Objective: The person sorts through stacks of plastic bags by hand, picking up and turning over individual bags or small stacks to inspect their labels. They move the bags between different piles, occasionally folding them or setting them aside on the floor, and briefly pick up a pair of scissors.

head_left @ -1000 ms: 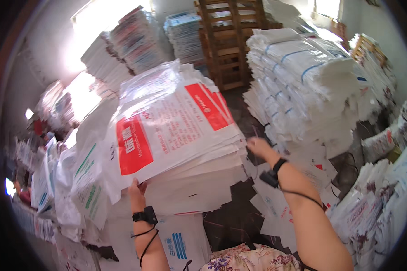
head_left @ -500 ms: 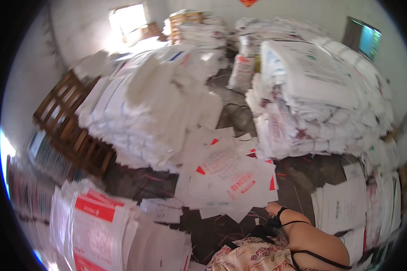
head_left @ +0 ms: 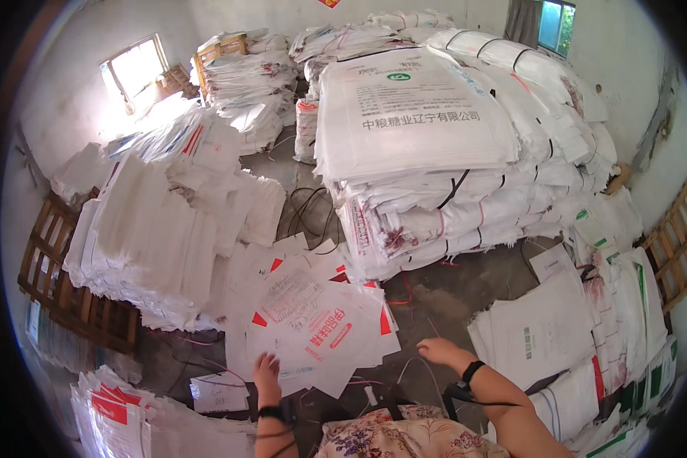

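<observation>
My left hand (head_left: 267, 374), with a dark band at the wrist, is at the lower left edge of a loose pile of white woven sacks (head_left: 290, 324) with red print and red corners. Its fingers are slightly apart and hold nothing I can see; whether they touch the top sack is unclear. Right of that pile, my right hand (head_left: 444, 353) hovers above the dark floor, palm down, fingers reaching left with nothing visible in them. A thin pale strap (head_left: 420, 359) curves just below it. The sacks lie flat, fanned at uneven angles.
A tall stack of strapped white sacks (head_left: 420, 137) stands ahead. Another stack (head_left: 145, 244) rises at left by a wooden pallet (head_left: 49, 252). Flat sacks (head_left: 534, 336) lie at right, beside a leaning pallet (head_left: 675, 240). Red-printed sacks (head_left: 111, 412) are at lower left. Loose straps (head_left: 313, 210) cross the floor.
The view has swung right, so the stacks appear farther left. My left hand has come into sight beside the sack pile. My right hand is now farther from the pile's edge.
</observation>
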Demonstrator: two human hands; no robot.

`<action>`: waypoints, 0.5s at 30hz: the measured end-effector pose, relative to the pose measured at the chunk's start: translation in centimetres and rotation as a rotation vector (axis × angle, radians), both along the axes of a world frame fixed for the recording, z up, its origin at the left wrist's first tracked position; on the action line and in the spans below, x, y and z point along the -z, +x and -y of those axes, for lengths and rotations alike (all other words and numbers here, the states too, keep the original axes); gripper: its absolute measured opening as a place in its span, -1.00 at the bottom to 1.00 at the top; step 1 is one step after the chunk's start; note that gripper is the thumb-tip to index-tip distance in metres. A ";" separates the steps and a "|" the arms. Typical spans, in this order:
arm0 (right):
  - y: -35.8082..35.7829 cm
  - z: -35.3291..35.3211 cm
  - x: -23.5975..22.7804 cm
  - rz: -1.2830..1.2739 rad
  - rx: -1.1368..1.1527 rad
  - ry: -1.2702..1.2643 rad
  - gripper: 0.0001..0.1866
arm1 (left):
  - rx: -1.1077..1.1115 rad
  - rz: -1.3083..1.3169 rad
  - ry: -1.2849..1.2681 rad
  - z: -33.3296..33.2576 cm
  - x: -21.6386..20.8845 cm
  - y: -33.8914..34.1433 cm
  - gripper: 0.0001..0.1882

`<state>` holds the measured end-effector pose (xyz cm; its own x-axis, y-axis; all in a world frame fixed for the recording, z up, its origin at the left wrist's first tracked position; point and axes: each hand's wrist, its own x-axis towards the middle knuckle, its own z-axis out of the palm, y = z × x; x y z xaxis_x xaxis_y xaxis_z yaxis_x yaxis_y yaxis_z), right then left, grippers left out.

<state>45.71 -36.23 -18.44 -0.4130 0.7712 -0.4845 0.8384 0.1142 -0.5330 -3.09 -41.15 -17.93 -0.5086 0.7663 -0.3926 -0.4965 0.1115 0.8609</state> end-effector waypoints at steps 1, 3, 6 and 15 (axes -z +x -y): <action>0.9 -0.2 -1.2 -0.024 0.110 0.059 -0.60 | 0.069 -0.045 0.008 -2.2 -2.0 1.3 -0.66; 2.5 -0.4 -4.1 -0.048 0.215 0.114 -0.61 | 0.239 -0.214 -0.011 -6.9 -6.3 3.7 -0.67; 4.2 -1.2 -8.4 -0.079 0.293 0.260 -0.62 | 0.423 -0.365 0.151 -14.2 -10.0 7.2 -0.67; 7.0 -8.1 -18.3 -0.155 0.195 0.586 -0.70 | 0.280 -0.973 0.517 -36.2 -20.5 18.5 -0.59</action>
